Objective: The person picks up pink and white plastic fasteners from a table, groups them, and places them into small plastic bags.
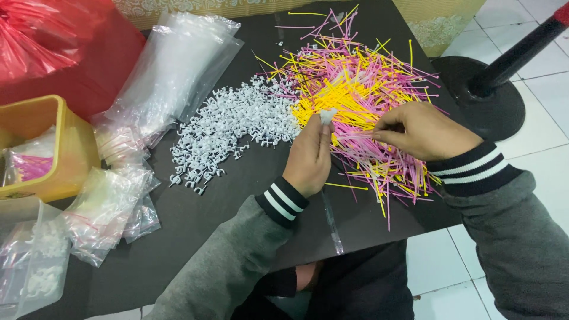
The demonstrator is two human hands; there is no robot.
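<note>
The left hand [309, 159] pinches a small bunch of white clips [327, 115] between its fingertips, raised above the dark table [237, 195]. Just right of that grip, the right hand [418, 131] picks at the pile of pink and yellow cable ties [355, 89], fingers closed narrowly on a few strands. A heap of white clips [234, 130] lies left of the grip.

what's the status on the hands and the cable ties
Left hand shut on white clips. Right hand pinching ties from the pink and yellow pile. Nothing in the way.
</note>
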